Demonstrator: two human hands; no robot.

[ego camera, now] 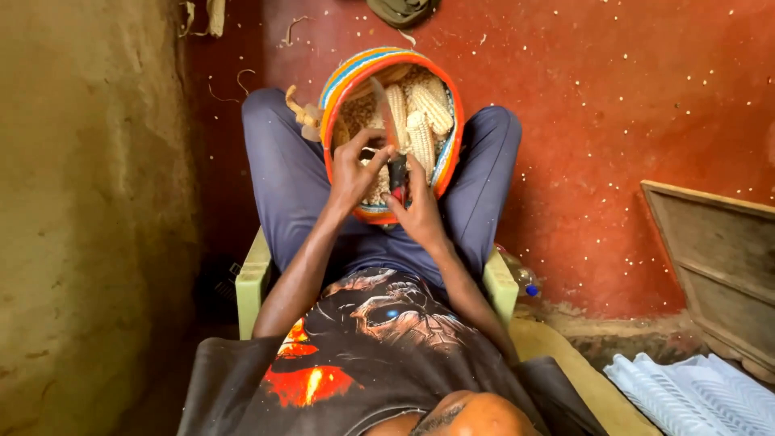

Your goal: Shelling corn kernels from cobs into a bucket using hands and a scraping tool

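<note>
Seated person, woven basket (449, 153) of maize cobs (426, 113) betw. knees | L hand (353, 173) closed on cob (376, 184) at basket's near rim | R hand (417, 208) closed on knife (395, 165), blade over cob | Risk: blade slips, nicks L fingers; kernels scatter past rim.

Looks like a rural home w/ a bare red earthen floor (613, 121) strewn w/ maize kernels and a rough mud wall (89, 202). Woven basket (339, 81) of maize cobs, green plastic chair (254, 278), wooden frame (718, 258) nearby — domestic food prep spot.
</note>
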